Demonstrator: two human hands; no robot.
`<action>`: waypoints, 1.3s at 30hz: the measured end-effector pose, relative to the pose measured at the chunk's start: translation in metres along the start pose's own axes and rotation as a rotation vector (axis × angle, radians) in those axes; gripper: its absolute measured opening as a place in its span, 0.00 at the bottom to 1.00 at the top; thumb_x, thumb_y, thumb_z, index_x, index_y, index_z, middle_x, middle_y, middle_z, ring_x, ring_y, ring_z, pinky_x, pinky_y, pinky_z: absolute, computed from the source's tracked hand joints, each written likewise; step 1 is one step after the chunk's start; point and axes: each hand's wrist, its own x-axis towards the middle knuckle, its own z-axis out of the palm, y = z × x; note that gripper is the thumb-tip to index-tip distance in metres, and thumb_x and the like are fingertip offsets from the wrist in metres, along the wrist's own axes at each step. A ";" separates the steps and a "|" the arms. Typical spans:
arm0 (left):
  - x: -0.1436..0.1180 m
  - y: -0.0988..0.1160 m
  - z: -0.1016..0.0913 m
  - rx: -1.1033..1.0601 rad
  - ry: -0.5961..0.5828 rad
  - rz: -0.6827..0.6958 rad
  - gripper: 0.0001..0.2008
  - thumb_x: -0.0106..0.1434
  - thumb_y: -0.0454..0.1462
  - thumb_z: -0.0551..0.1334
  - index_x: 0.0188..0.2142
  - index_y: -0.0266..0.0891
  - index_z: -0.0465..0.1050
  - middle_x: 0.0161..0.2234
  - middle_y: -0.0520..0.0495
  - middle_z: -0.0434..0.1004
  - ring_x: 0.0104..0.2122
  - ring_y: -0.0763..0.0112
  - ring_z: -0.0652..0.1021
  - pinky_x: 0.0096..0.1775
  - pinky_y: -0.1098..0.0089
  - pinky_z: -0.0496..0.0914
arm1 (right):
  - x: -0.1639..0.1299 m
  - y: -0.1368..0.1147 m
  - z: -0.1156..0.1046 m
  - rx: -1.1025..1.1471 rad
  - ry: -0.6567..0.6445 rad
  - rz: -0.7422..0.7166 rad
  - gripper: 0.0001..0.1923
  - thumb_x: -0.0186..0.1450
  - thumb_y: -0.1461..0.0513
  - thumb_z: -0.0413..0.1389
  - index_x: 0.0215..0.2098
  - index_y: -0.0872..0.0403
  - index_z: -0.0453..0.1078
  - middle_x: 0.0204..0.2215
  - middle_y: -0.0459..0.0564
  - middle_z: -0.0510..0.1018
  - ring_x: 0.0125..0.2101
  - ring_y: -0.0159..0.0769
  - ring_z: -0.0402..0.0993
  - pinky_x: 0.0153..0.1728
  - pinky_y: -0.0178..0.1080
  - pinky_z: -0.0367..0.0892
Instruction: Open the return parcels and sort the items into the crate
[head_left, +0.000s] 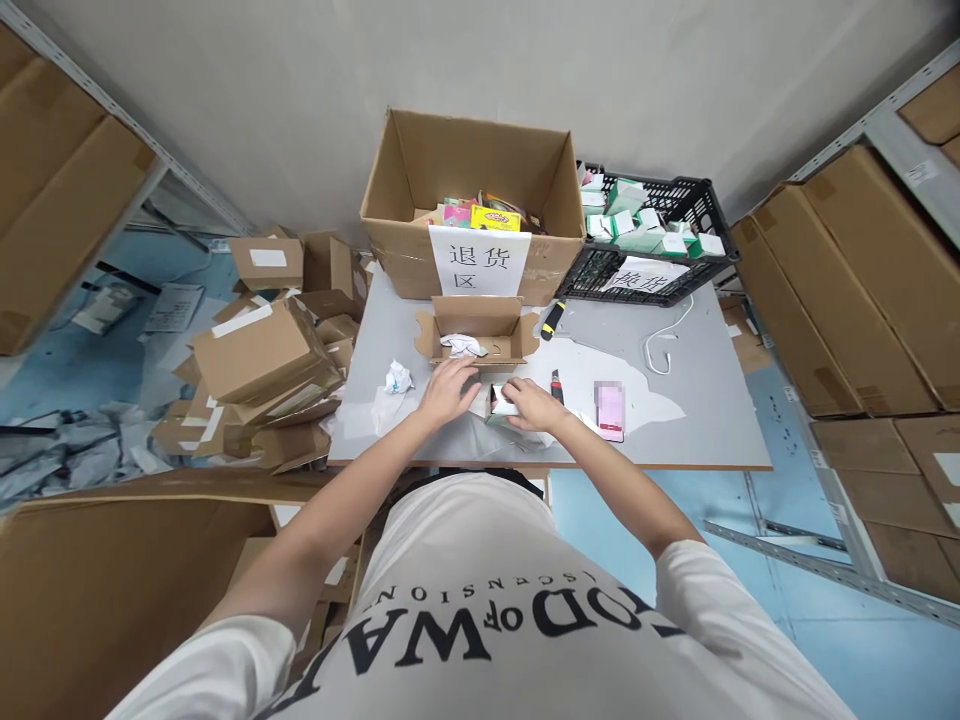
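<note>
Nearest us, a white T-shirt with dark lettering fills the foreground, two bare arms reaching out over a grey surface. Near its front edge, our right hand has its fingers closed on the right side of a small white-and-green box, which sits between our two hands. On the other side of it, our left hand is palm down, fingers loosely curved and slightly apart; whether it has hold of anything we cannot tell. A red-and-black knife and a phone with a pink screen lie to the right, crumpled paper to the left. Just beyond our hands stands an open carton with a crumpled white item inside, a black-and-yellow tool near its right flap and a white cable farther right. Behind them, we see a large carton of colourful packages, beside a black crate of green-and-white boxes, all before a pale wall
</note>
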 end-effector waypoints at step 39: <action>-0.011 -0.015 0.038 0.340 0.034 -0.136 0.15 0.63 0.40 0.54 0.47 0.35 0.67 0.56 0.32 0.67 0.60 0.48 0.62 0.58 0.43 0.50 | -0.053 0.207 -0.295 -0.128 0.819 0.931 0.28 0.52 0.49 0.60 0.47 0.54 0.66 0.40 0.57 0.75 0.40 0.47 0.69 0.41 0.47 0.62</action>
